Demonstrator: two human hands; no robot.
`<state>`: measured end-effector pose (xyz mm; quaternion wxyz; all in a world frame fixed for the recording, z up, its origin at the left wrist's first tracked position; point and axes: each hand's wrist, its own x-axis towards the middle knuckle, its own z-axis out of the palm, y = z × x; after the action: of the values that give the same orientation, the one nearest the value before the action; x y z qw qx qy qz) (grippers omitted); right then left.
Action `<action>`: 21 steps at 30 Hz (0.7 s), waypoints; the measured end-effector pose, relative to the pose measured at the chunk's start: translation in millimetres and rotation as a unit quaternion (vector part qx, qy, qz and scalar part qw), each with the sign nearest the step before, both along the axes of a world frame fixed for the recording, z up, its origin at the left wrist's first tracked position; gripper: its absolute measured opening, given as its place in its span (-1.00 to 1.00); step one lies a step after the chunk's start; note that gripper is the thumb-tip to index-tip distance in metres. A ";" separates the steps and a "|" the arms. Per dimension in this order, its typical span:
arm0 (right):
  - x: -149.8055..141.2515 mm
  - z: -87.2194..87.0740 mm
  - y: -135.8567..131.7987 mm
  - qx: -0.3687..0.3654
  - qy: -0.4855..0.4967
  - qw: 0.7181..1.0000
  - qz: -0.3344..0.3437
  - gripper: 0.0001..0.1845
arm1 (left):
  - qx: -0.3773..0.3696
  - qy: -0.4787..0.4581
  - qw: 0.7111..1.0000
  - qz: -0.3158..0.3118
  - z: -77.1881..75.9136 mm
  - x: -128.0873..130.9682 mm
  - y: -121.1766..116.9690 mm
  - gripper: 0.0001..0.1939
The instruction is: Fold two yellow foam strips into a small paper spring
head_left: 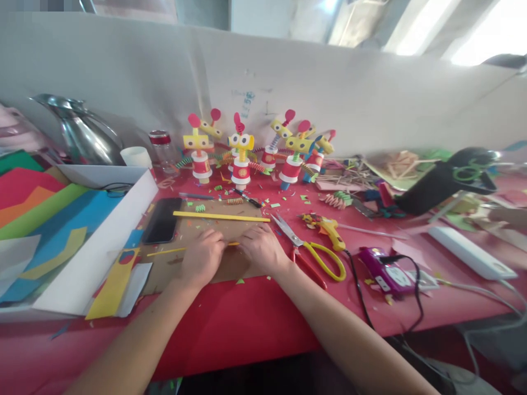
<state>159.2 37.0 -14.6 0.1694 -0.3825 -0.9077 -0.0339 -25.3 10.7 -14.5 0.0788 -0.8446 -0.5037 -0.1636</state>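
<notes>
One red table [242, 329] bore everything before us. On its left stood a white box [99, 249] of coloured sheets, its walls presumably keeping loose stock together and off the working patch. Directly in front of us lay a brown cardboard sheet [162, 269], probably there to spare the table top. Behind it, near the wall, toy figures [241, 171] stood upright in a cluster, perhaps out of elbow range. Our left hand [206, 255] and right hand [263, 247] met low over the cardboard, backs upward, likely for control over something slender. Beside the right one lay open-bladed scissors [290, 233], yellow handles towards us, seemingly for quick pick-up. A phone [162, 222] lay flat at the cardboard's left, and a yellow glue gun [329, 227] rested beyond the scissors, within easy reach. A wider yellow strip [222, 216] lay across the cardboard just beyond our knuckles, one end over the phone's edge. Smallest was the narrow yellow strip [164, 252]: it ran along the cardboard into our grasp, both sets of fingers closed on it, a short piece showing between; how the hidden fingertips pressed, we could not tell.
</notes>
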 end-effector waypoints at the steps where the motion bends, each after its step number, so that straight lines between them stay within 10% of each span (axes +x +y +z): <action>1: 1.5 0.9 0.1 -0.008 -0.002 1.000 -0.004 -0.88 | 0.000 0.000 1.000 0.000 -0.6 -0.1 -0.1 -0.75; 21: 22.1 7.9 9.6 -0.045 -0.032 0.998 0.000 -0.78 | -0.067 -0.089 0.994 -0.015 -7.1 -0.8 3.3 -0.71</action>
<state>181.2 46.7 -6.7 0.1230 -0.3880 -0.9134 -0.0048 -26.1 14.0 -21.6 -0.0253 -0.8377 -0.5056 -0.2048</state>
